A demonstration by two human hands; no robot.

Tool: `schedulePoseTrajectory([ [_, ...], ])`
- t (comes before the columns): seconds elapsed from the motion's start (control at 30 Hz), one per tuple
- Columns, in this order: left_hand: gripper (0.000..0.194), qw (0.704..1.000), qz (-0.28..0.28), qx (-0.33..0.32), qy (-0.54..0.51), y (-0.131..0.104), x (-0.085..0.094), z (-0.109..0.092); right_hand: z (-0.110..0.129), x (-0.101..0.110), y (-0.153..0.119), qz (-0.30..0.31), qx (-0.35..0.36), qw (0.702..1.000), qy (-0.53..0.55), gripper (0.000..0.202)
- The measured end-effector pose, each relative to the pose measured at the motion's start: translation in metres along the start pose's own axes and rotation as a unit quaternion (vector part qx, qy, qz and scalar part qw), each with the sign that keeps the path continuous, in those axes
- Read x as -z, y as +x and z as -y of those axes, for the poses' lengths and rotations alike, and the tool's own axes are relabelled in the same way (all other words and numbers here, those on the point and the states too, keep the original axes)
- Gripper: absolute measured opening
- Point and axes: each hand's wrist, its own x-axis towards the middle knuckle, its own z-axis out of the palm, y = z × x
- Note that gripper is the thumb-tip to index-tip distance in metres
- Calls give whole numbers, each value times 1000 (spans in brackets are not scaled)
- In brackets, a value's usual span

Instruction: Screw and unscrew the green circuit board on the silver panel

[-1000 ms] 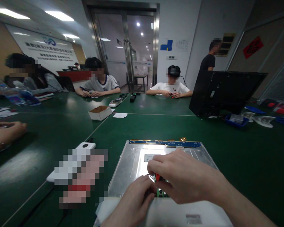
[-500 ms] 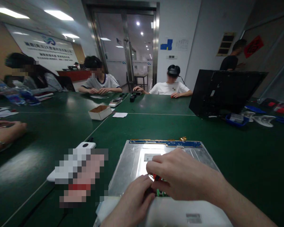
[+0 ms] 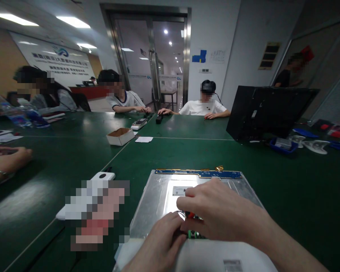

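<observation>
A flat display panel with a silvery metal back (image 3: 149, 200) lies in front of me, a blue circuit strip (image 3: 187, 173) along its far edge. Over its near half, my right hand (image 3: 212, 211) has its fingers curled round a small orange-red object (image 3: 189, 214), mostly hidden. My left hand (image 3: 164, 234) meets it there, fingertips pressed together beside the right fingers; whatever they grip is covered. Under both hands shows a bit of green circuit board (image 3: 195, 234). A white casing (image 3: 215, 253) with a small label sits at the near edge, below my wrists.
To the left lie a white power bank (image 3: 107, 176) and a blurred pinkish object (image 3: 110, 204), with cables. Farther off are a small open box (image 3: 120, 136) and a paper slip (image 3: 144, 139). A black monitor (image 3: 269, 113) stands at right. Another person's hands (image 3: 13, 160) rest at left.
Both my hands stay at the same spot on the panel, with only a slight shift. Across the table, a seated person has leaned to the right, hands nearer the middle.
</observation>
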Motion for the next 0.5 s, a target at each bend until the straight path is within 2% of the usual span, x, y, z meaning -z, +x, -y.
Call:
schedulePoseTrajectory([
  [0.13, 11, 1000, 4, 8, 7, 0, 0, 2, 1, 3, -3, 19, -10, 999, 30, 10],
  [0.5, 13, 1000, 11, -18, 13, 1, -5, 10, 0, 0, 2, 38, -17, 999, 14, 7],
])
